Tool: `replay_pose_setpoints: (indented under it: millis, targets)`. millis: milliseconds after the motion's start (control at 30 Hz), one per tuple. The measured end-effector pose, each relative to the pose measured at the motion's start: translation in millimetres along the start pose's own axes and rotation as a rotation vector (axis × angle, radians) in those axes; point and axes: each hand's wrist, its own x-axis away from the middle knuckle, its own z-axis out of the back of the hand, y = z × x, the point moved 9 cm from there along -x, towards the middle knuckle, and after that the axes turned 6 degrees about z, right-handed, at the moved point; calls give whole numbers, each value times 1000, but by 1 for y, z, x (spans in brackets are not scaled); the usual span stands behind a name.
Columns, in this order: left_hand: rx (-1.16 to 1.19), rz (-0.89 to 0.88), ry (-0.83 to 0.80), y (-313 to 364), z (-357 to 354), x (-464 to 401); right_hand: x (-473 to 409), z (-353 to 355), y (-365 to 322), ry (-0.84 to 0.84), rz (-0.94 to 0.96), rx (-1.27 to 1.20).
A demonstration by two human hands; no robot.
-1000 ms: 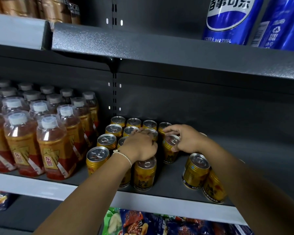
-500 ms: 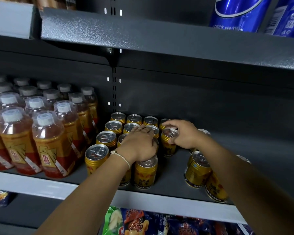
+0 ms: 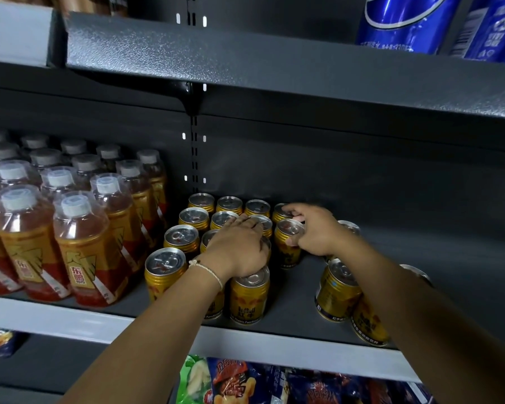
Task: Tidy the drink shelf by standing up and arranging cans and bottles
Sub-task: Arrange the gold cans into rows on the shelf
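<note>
The right hand [image 3: 315, 231] grips a gold can [image 3: 287, 243]. The left hand [image 3: 239, 249], just beside it, lies flat on more can tops. Tea bottles [image 3: 82, 243] stand further left.

Dark grey metal shelf [image 3: 298, 328] with pale front lip, rows of amber drink bottles [image 3: 82, 246] standing at left, upright gold cans [image 3: 193, 217] grouped in the middle, a few more gold cans [image 3: 337, 290] near right
</note>
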Motion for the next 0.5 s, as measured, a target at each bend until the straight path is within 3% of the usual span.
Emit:
replay_pose_setpoints:
  millis: [500]
  targets:
    - [83,0,24,-2,1,0,8,7,-5,29,0,-90]
